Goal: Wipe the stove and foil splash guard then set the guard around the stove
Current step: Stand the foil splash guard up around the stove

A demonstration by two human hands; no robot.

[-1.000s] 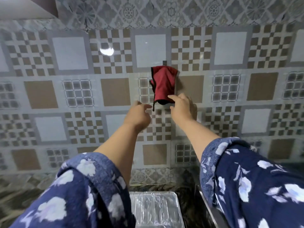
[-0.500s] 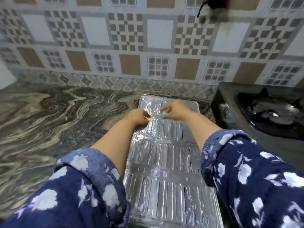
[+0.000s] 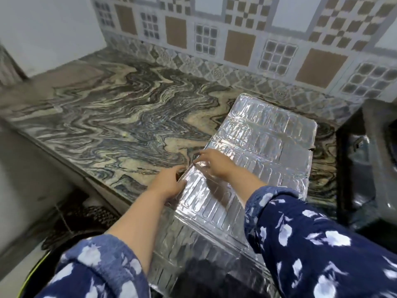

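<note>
A folded foil splash guard (image 3: pixel 257 160) lies flat on a marbled stone countertop (image 3: pixel 120 117), its silver embossed panels stacked and running from the tiled wall toward the viewer. Its near end juts past the counter's front edge, over the dark space below. The guard's far end sits close to the patterned wall tiles (image 3: pixel 238 48), though a strip of counter shows between them.

Both hands meet at the guard's left long edge, roughly midway along its length. The left hand (image 3: pixel 169 182) curls its fingers at that edge, with the fingertips at or under the foil where it lifts slightly from the counter; whether they truly pinch the sheet cannot be told. The right hand (image 3: pixel 214 162) rests palm down on top of the guard just beyond, fingers spread and bent, their tips pressing the foil beside the same edge. The two hands nearly touch. Most of the guard stretches to the right of and behind the hands.

Both forearms are bare, coming out of dark blue sleeves (image 3: pixel 322 244) printed with white petals.

At the right border of the picture, a dark gas stove (image 3: pixel 369 147) stands on the counter, near the guard with a strip of counter between them; it is blurred and only partly seen. To the left, the counter runs to a plain pale wall (image 3: pixel 49 29). Below the counter's front edge the floor is dim and indistinct.
</note>
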